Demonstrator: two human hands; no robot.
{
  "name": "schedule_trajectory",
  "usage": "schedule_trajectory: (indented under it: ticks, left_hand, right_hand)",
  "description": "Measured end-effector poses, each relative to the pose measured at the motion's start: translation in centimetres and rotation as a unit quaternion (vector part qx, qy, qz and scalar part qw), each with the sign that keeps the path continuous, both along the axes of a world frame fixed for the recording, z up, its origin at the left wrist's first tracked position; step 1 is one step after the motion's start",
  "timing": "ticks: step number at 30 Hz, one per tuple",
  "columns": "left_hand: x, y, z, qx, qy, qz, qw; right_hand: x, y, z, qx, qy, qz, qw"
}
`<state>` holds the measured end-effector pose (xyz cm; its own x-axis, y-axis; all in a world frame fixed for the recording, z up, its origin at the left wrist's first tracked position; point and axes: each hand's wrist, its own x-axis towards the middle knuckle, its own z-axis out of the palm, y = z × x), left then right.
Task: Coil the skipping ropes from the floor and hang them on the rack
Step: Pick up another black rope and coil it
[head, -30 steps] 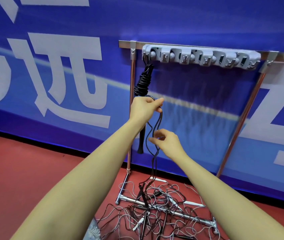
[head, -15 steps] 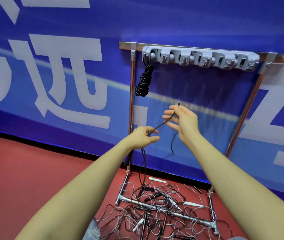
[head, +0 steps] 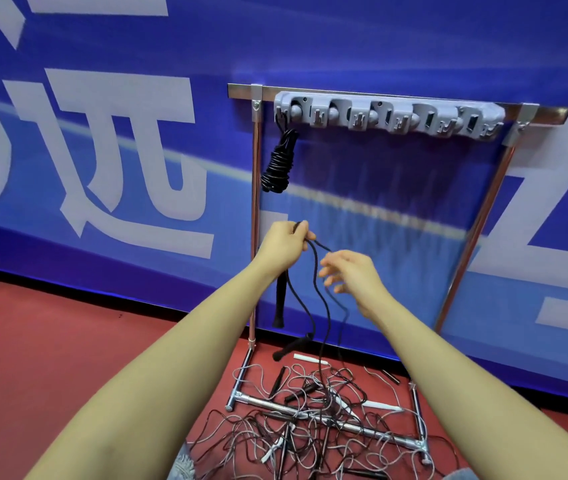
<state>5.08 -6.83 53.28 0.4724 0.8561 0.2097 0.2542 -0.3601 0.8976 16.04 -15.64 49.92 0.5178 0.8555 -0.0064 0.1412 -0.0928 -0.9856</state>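
My left hand grips a black skipping rope in front of the rack; its loops hang down toward the floor, and a black handle dangles below the hand. My right hand hovers just right of the rope with fingers spread, holding nothing. One coiled black rope hangs from the leftmost hook of the grey hook strip on the metal rack. A tangle of black and white ropes lies on the floor over the rack's base.
A blue banner wall with white lettering stands right behind the rack. The floor is red. The rack's base bars run across the floor under the tangle. The other hooks on the strip carry nothing.
My left hand rose with the black rope, gathering a loop. My right hand let go of the rope, dropped lower and now hangs spread beside it.
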Motion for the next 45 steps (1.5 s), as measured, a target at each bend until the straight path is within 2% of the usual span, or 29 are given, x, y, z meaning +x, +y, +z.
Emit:
schedule_trajectory:
  ticks: [2, 5, 8, 12, 15, 17, 20, 23, 25, 27, 29, 31, 34, 37, 41, 45]
  left_hand:
    - [0.3, 0.1, 0.6, 0.000, -0.009, 0.004, 1.000]
    - [0.4, 0.2, 1.6, 0.001, -0.023, 0.001, 1.000]
    - [-0.2, 0.7, 2.6, 0.014, -0.018, 0.002, 1.000]
    - [-1.4, 1.0, 3.1, -0.001, 0.020, 0.016, 1.000]
    - [-2.7, 0.7, 1.7, -0.024, 0.023, -0.046, 0.998]
    - [-3.5, 0.1, -0.5, 0.007, 0.054, -0.107, 0.993]
    - [-3.6, -0.8, -3.9, 0.092, 0.130, -0.100, 0.982]
    - [-2.7, -1.3, -4.8, 0.105, 0.061, -0.047, 0.992]
    - [-2.4, -1.4, -4.2, 0.102, 0.042, -0.022, 0.994]
    - [-2.3, -1.3, -3.8, 0.117, 0.057, -0.030, 0.991]
    - [-2.4, -1.5, -3.2, 0.130, 0.058, -0.056, 0.988]
    - [-2.4, -1.8, -2.5, 0.129, 0.040, -0.082, 0.987]
    - [-2.2, -2.3, -1.3, 0.119, 0.018, -0.094, 0.988]
    - [-2.5, -2.2, -0.4, 0.104, 0.008, -0.093, 0.990]
    - [-3.4, -1.7, -0.5, 0.095, -0.003, -0.095, 0.991]
    - [-3.9, -1.8, -1.8, 0.064, -0.023, -0.090, 0.994]
  right_hand:
    - [-0.7, -0.1, -0.8, -0.034, -0.059, 0.071, 0.995]
    - [-1.3, 0.3, -1.7, -0.081, -0.169, 0.160, 0.969]
    - [-1.8, 1.3, -2.1, -0.065, -0.227, 0.136, 0.962]
    - [-1.8, 2.1, -1.1, 0.006, -0.166, 0.045, 0.985]
    - [-1.3, 2.0, -0.1, 0.073, -0.023, -0.015, 0.997]
    - [-0.9, 2.0, 0.5, 0.100, 0.084, -0.042, 0.991]
    - [-0.8, 1.9, 1.0, 0.126, 0.201, -0.062, 0.969]
    - [-1.2, 1.7, 1.5, 0.137, 0.265, -0.064, 0.952]
    - [-1.3, 1.5, 1.7, 0.110, 0.240, -0.075, 0.962]
    - [-0.7, 1.4, 1.6, 0.026, 0.067, -0.109, 0.991]
    - [-0.3, 1.3, 1.4, -0.036, -0.124, -0.145, 0.981]
    - [-0.2, 1.3, 1.3, -0.026, -0.184, -0.139, 0.973]
    - [-0.6, 1.4, 1.5, -0.017, -0.116, -0.002, 0.993]
    - [-0.9, 1.3, 1.5, -0.018, -0.046, 0.102, 0.994]
    - [-1.0, 0.5, 1.4, 0.046, 0.046, 0.120, 0.991]
    - [-1.6, -0.1, 2.1, 0.093, 0.061, 0.157, 0.981]
